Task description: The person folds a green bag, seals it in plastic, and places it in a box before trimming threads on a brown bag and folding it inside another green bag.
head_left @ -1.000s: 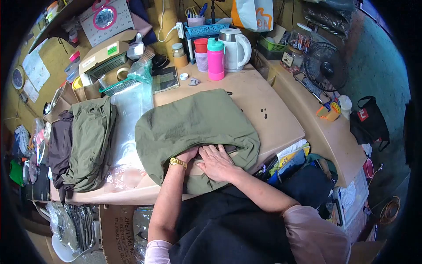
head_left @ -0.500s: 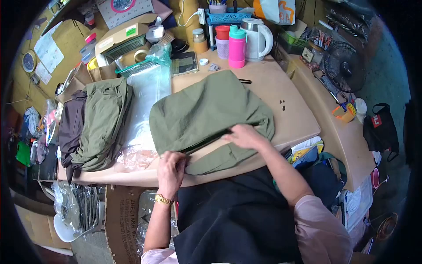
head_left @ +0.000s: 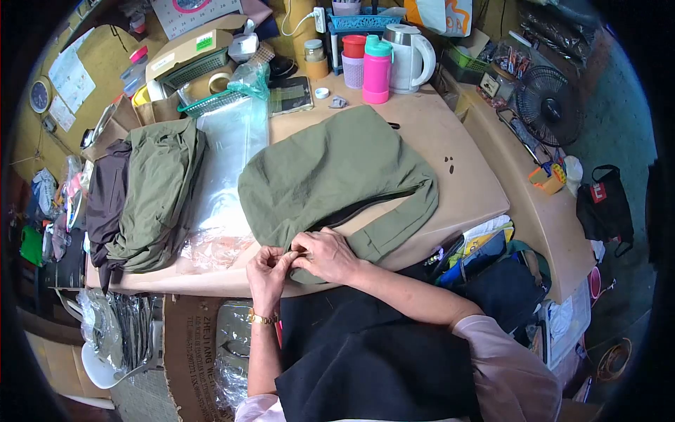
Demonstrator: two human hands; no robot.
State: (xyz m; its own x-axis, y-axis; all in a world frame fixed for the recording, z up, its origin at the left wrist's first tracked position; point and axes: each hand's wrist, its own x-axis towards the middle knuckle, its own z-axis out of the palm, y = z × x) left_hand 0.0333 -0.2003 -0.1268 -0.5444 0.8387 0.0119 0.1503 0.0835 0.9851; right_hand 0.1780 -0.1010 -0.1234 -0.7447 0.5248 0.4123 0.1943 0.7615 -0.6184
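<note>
A folded olive-green cloth piece (head_left: 337,162), apparently a garment, lies on the brown-covered table (head_left: 467,193). A dark gap runs along its lower side, between the main panel and a narrow band of the same cloth. At the near left corner of that gap, my left hand (head_left: 268,276) pinches the cloth edge, fingers pressed together. Right beside it my right hand (head_left: 325,256) grips the same edge, its fingertips touching those of the left. What exactly sits between the fingertips is hidden.
To the left lie clear plastic bags (head_left: 232,162) and folded green (head_left: 158,197) and dark purple (head_left: 105,204) garments. A pink bottle (head_left: 376,74) and an electric kettle (head_left: 408,60) stand at the back. A black fan (head_left: 550,105) is at the right.
My right hand has moved left from the middle of the gap to meet my left hand at the corner. The gap's right part now shows wider, and the view has shifted slightly.
</note>
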